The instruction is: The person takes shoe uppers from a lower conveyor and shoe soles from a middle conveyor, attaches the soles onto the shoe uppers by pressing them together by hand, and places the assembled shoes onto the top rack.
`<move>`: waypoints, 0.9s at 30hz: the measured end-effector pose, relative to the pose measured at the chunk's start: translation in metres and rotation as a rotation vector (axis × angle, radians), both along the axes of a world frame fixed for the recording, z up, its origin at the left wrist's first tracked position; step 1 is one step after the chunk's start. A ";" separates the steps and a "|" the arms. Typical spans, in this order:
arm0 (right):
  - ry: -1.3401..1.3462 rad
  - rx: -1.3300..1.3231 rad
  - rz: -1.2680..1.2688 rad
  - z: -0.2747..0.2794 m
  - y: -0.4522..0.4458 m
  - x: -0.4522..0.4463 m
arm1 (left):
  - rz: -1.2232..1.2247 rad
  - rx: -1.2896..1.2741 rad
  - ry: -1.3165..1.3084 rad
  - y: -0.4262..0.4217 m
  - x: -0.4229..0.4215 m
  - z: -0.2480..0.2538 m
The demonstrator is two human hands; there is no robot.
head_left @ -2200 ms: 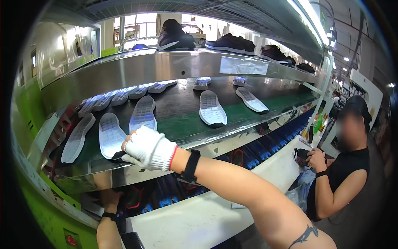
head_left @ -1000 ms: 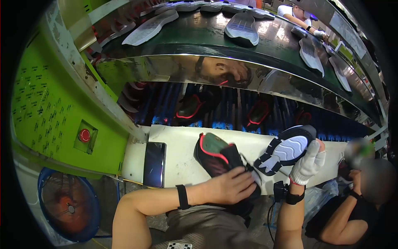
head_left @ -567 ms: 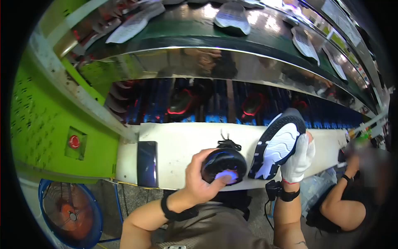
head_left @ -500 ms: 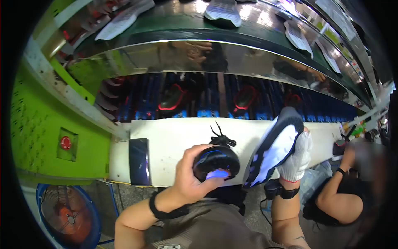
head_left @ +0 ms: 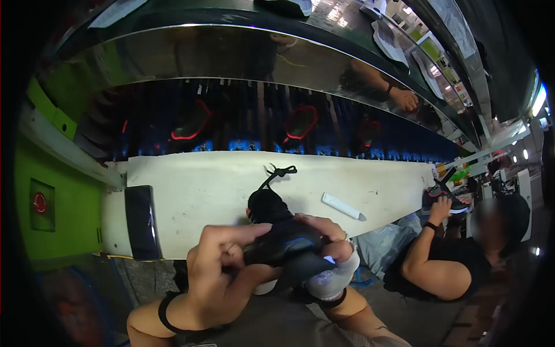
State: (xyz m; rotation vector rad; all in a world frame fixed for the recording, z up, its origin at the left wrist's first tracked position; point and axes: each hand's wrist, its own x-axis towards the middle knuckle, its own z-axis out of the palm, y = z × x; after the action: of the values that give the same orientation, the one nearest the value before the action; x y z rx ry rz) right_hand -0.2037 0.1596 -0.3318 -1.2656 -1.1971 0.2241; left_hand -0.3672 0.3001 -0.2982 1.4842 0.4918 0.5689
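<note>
Both hands are at a black lace-up shoe point(head_left: 274, 231), held low over the near edge of the white table, its tied laces pointing away from me. My left hand point(head_left: 222, 269) grips the near left side, index finger along the top and thumb underneath. On the other side my right hand point(head_left: 332, 248), in a white glove that leaves the fingertips bare, is closed on the shoe's near right. A dark flap-like piece point(head_left: 303, 272) with a small pale patch shows between the hands; whether it is part of a sole I cannot tell.
A white marker-like stick point(head_left: 344, 207) and a dark phone-like slab point(head_left: 143, 222) lie on the white table point(head_left: 191, 173). Behind run rollers carrying red-edged shoe parts point(head_left: 300, 122), under a green belt. Another person point(head_left: 451, 254) sits at the right, hands at a shoe.
The black shoe has turned and come nearer, its laces end now showing. My right hand has moved left to it; the white-and-black sole it held upright no longer shows clearly. The view has shifted right.
</note>
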 end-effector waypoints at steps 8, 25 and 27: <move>-0.056 -0.015 -0.001 -0.018 -0.005 0.000 | 0.145 0.667 -0.217 -0.004 0.006 -0.026; -0.134 -0.048 0.120 -0.009 0.038 -0.016 | -0.067 0.971 0.131 0.059 0.000 0.062; -0.194 -0.185 0.161 -0.018 0.049 -0.019 | -0.223 0.852 0.222 0.050 0.020 0.059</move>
State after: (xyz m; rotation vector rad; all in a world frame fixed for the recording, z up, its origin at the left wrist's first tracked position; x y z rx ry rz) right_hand -0.2231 0.2085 -0.3497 -1.3754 -1.4743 0.3426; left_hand -0.3471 0.3503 -0.2391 2.3987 0.2444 0.4530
